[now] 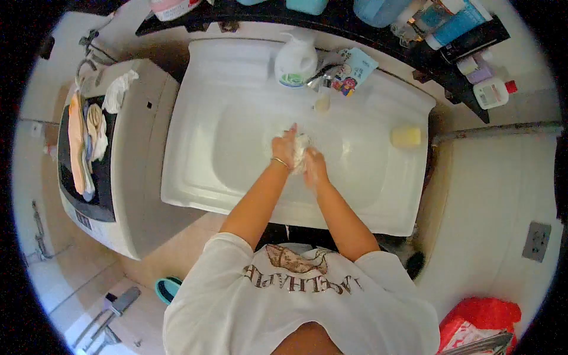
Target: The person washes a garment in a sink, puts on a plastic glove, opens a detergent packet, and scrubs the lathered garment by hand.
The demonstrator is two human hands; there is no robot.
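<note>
Over the basin of a white sink (198, 136), both my hands are closed around a bunched white cloth (300, 152). My left hand (285, 147), with a bracelet at its wrist, grips the cloth from the left side. From the right, my right hand (315, 167) presses against the same cloth, its fingers partly hidden. The cloth looks wet or soapy, and its full shape is hidden between the hands. Beyond the hands stands the faucet (324, 80), with a white jug-shaped bottle (294, 62) beside it.
A blue printed pouch (357, 68) leans behind the faucet. A yellow block (406, 137) sits on the sink's right side. To the left, a washing machine (145, 136) carries folded cloths (80, 145). Overhead runs a dark shelf (248, 13) with bottles and tubes.
</note>
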